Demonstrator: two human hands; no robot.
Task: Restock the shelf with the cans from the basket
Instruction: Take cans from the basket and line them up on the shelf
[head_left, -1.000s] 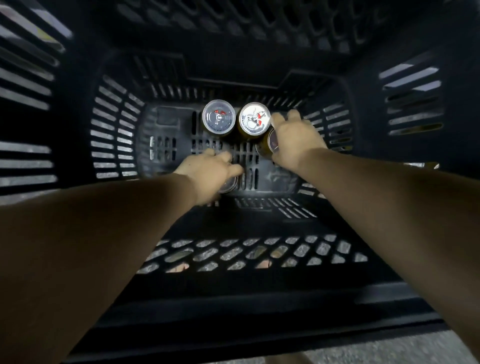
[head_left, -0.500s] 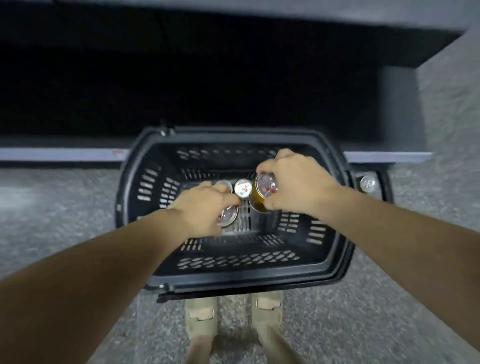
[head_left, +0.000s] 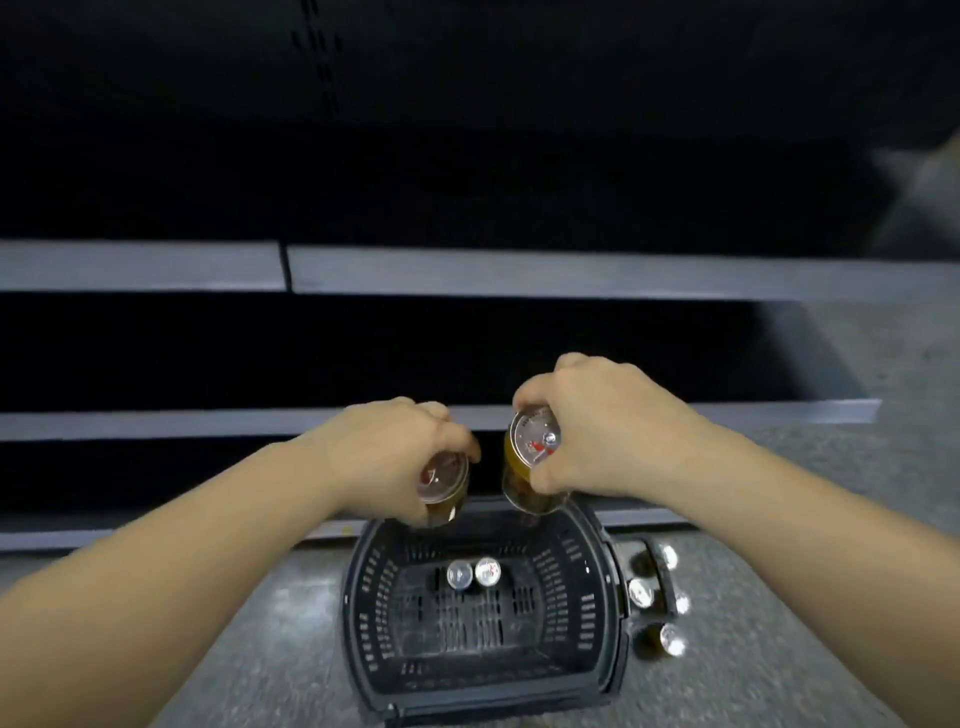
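My left hand (head_left: 387, 454) grips a gold can (head_left: 442, 486) from above, and my right hand (head_left: 605, 426) grips another gold can (head_left: 530, 457) with a silver lid. Both cans hang above the far rim of the black plastic basket (head_left: 592, 618) on the floor. Two cans remain upright in the basket: one (head_left: 459, 574) beside the other (head_left: 488, 571), near its far wall. Dark shelves rise behind, with a grey shelf edge (head_left: 467, 270) at mid height and a lower one (head_left: 208, 423) level with my hands.
Several cans (head_left: 644, 592) stand on the speckled grey floor (head_left: 753, 649) just right of the basket. The lowest shelf edge (head_left: 156, 535) runs behind the basket. The shelf unit's end panel (head_left: 810, 353) is at the right.
Both hands closed on cans down inside the basket and have lifted them out, up in front of the shelves. My view has risen, so the basket now looks small below.
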